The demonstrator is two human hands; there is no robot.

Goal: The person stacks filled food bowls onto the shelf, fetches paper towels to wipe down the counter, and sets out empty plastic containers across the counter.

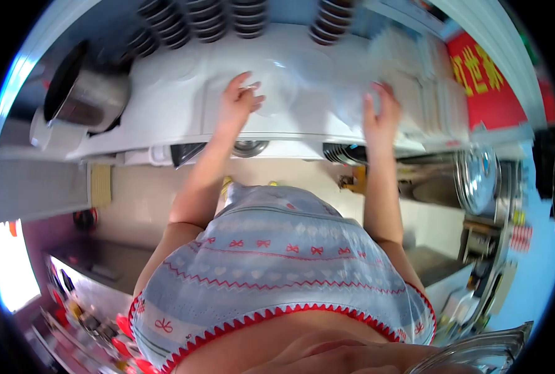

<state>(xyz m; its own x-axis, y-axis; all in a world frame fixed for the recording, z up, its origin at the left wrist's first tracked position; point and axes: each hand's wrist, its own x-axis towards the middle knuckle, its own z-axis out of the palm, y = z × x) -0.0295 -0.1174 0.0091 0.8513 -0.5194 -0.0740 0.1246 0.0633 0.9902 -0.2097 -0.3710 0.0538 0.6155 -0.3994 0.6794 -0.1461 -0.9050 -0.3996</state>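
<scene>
My left hand (241, 103) is over the white counter (165, 106), its fingers loosely bent and apart, with nothing plainly held. Just right of it lies a clear round piece of plastic (274, 93), like a lid or shallow bowl, blurred. Another clear round piece (315, 65) sits behind that. My right hand (384, 112) is farther right, thumb and forefinger apart. A see-through plastic piece (347, 106) is close to its thumb; whether they touch I cannot tell. Right of this hand stand stacks of translucent white containers (408, 81), smeared by motion.
Several stacks of dark bowls (206, 22) line the counter's back. A large metal pot (97, 96) stands at the left end. At the right are a red sign (495, 87) with yellow characters and a clear glass lid (479, 181). Shelves with kitchenware run below the counter edge.
</scene>
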